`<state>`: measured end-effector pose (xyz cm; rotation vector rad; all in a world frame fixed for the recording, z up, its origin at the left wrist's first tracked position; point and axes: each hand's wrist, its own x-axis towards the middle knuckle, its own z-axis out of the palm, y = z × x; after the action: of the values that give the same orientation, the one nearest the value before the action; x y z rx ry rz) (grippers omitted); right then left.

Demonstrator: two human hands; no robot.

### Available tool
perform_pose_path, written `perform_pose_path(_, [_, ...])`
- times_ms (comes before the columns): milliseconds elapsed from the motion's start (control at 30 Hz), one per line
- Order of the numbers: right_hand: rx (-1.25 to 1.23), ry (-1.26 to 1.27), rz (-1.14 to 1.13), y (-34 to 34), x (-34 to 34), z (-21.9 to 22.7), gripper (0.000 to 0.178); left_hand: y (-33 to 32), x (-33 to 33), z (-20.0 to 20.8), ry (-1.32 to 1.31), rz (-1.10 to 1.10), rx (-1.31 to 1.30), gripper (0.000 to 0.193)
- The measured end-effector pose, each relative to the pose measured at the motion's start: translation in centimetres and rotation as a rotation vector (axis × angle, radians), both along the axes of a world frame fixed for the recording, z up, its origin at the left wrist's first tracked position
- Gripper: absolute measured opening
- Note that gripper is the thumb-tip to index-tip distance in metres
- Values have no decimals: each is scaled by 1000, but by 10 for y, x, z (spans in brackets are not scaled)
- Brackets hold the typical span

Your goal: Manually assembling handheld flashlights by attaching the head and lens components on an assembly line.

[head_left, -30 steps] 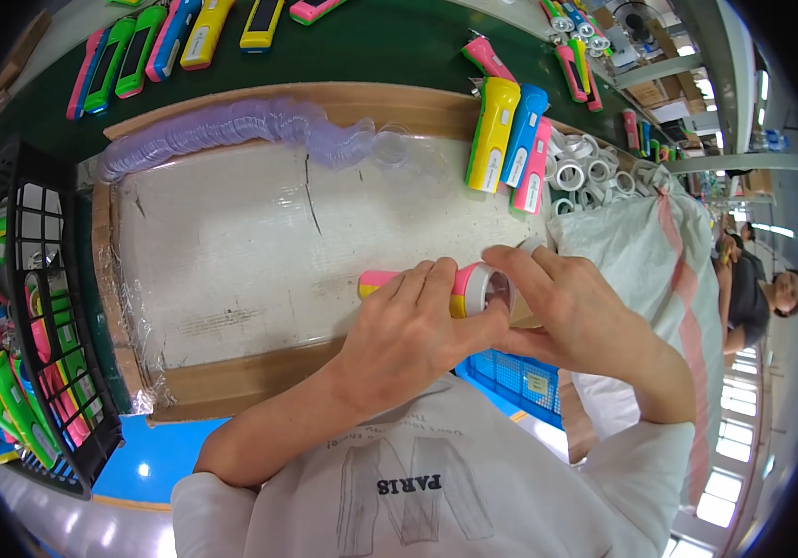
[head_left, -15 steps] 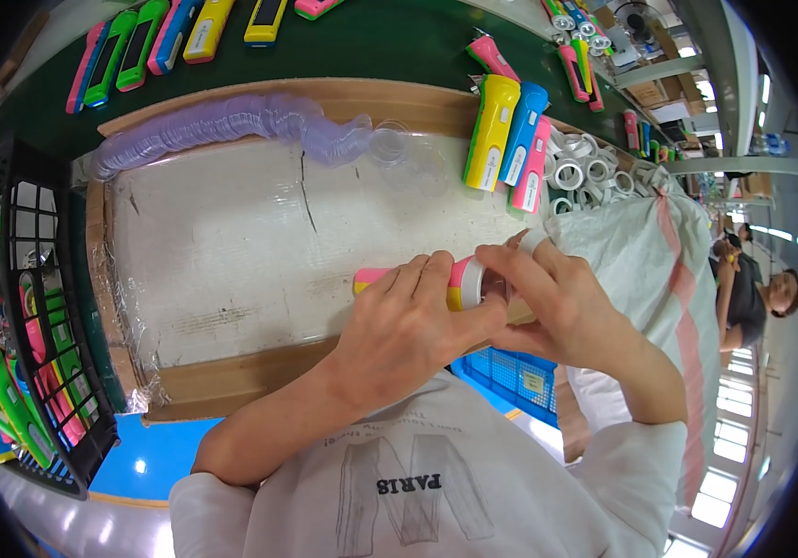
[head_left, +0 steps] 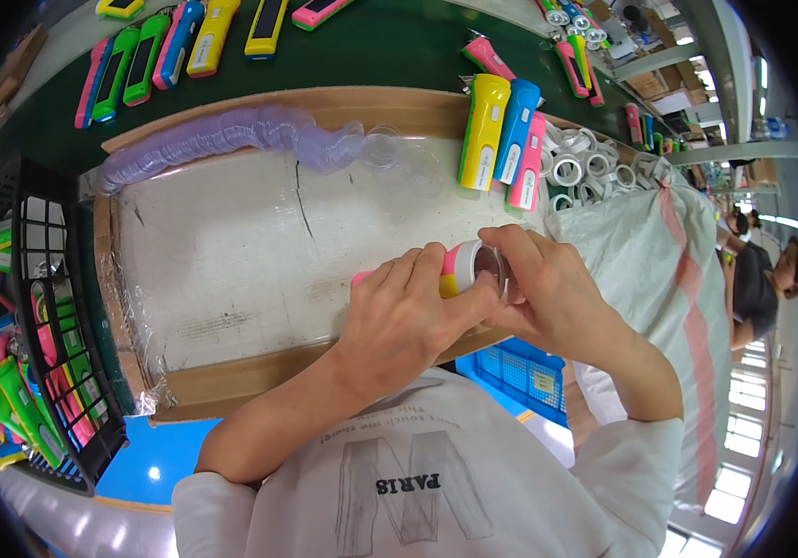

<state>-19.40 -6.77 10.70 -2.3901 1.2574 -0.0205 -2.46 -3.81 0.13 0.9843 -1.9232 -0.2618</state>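
My left hand (head_left: 397,312) is wrapped round a pink and yellow flashlight (head_left: 452,270), lying on its side over the tray with its wide head to the right. A white ring (head_left: 470,265) surrounds the head. At its mouth, my right hand (head_left: 548,288) is closed, thumb and fingers pinching what looks like a clear lens disc (head_left: 503,276). The fingers hide part of the disc, so I cannot tell whether it sits inside the head. Beyond my hands, a yellow flashlight (head_left: 485,130), a blue one (head_left: 518,130) and a pink one (head_left: 529,163) lean side by side.
A cardboard tray (head_left: 222,242) holds a long row of clear purplish discs (head_left: 222,139). White rings (head_left: 594,167) are heaped by a white woven sack (head_left: 645,251). A black crate (head_left: 50,242) of flashlights stands left, a blue basket (head_left: 520,377) below. Another person (head_left: 757,279) is far right.
My right hand has closed in on the flashlight's head, its fingers now at the mouth. A white ring seen earlier by the right fingers no longer shows there. The flashlight has tilted slightly.
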Motion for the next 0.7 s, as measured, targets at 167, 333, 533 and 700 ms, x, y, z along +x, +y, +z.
perform_pose_path(167, [-183,-37,331,-16,-7,-4,55,-8,11,5,-32,-126,116,24])
perform_pose_path(333, [-158,-179,136,-14,-4,-17,53,-8,3,4,-36,-17,10,25])
perform_pose_path(533, [115,-206,-236,-45,-7,-27,49,-30,0,-5,269,-73,480,53])
perform_pose_path(700, [-66,-328,-110,-65,-20,-71,31,-57,3,-17,254,-371,950,45])
